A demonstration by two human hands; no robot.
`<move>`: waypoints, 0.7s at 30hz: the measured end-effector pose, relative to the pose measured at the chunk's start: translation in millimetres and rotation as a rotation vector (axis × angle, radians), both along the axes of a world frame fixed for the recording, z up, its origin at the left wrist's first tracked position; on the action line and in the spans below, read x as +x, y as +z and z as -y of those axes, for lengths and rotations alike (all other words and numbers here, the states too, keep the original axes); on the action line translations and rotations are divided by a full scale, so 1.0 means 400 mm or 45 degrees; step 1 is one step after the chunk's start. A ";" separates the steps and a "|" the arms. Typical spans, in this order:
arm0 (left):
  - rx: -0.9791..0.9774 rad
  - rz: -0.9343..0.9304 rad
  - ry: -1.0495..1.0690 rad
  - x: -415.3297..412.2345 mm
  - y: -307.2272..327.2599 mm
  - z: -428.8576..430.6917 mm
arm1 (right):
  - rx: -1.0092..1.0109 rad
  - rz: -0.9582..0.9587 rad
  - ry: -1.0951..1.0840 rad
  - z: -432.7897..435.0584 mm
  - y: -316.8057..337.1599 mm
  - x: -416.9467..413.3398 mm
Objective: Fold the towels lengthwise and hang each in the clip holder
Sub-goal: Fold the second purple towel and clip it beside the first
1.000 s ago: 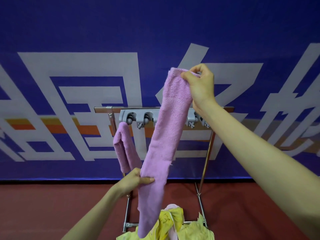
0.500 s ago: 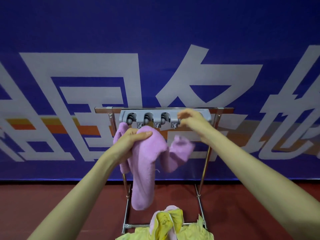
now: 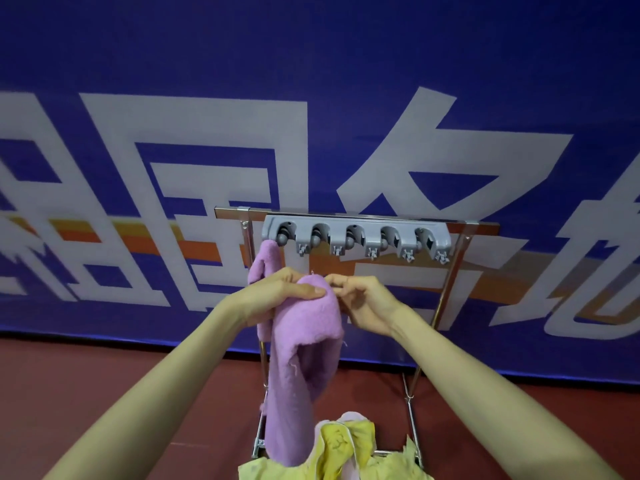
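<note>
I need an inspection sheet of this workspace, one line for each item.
Surface: dark red floor.
Job's things: grey plastic five-clip holder on a chrome metal rack; one purple terry towel hangs from its leftmost clip; a second purple towel is in hand.
Clutter: crumpled yellow cloths at the rack's foot.
Hands: left hand grips the second towel; right hand touches its fold, grip unclear.
Cables: nothing seen.
Surroundings: blue banner with white characters.

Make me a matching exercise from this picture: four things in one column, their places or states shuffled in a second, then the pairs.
1. clip holder
2. farther purple towel
3. nearer purple towel
4. yellow cloths

A. gripped by the left hand
B. heaped by the rack's base
C. fixed to the rack's top bar
D. hanging from the leftmost clip

Pairs: 1-C, 2-D, 3-A, 4-B.
</note>
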State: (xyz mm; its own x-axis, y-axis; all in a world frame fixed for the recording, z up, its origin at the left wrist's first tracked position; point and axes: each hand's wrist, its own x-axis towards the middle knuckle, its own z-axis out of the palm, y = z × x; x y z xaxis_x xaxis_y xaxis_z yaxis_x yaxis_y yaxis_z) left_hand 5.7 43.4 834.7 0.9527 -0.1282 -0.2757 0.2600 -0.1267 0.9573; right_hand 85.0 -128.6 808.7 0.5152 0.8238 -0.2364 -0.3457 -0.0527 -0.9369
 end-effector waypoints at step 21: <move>-0.241 0.113 0.415 0.144 -0.151 -0.122 | 0.136 -0.269 -0.282 -0.156 -0.067 0.165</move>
State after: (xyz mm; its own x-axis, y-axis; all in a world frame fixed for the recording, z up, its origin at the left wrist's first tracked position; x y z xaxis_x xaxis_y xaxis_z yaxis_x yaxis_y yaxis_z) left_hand 63.1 92.2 774.1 0.9709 0.1446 -0.1911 0.1728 0.1299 0.9763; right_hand 151.2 -66.3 781.8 0.6334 0.7231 -0.2756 -0.5254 0.1404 -0.8392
